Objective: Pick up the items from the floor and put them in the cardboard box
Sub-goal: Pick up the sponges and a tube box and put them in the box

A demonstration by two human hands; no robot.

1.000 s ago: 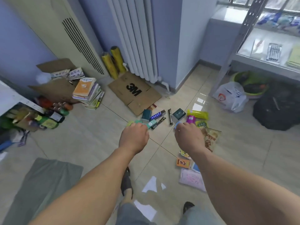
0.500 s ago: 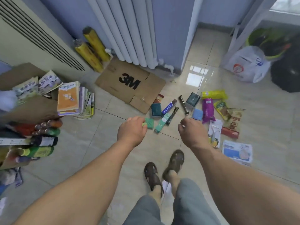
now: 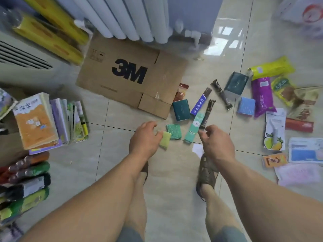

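Note:
A flattened cardboard box [image 3: 166, 72] printed "3M" lies on the tiled floor by the radiator. Small items are scattered to its right: a dark teal packet [image 3: 181, 110], a blue stick pack [image 3: 201, 102], a long teal box [image 3: 192, 128], a green pad [image 3: 173, 131] and a yellow-green pad [image 3: 165, 139]. My left hand [image 3: 145, 140] hovers with curled, parted fingers, its thumb at the edge of the yellow-green pad. My right hand [image 3: 216, 142] is loosely open just right of the teal box's near end and holds nothing.
More packets lie to the right: a purple bag [image 3: 263, 96], a yellow bag [image 3: 272, 68] and a blue pad [image 3: 246, 105]. A stack of books [image 3: 38, 119] and lying bottles [image 3: 26, 180] fill the left. My sandalled feet [image 3: 207, 173] stand below my hands.
The view has dropped much closer to the floor. Both hands have come down to the green pads and the teal box, and their fingers have loosened from fists.

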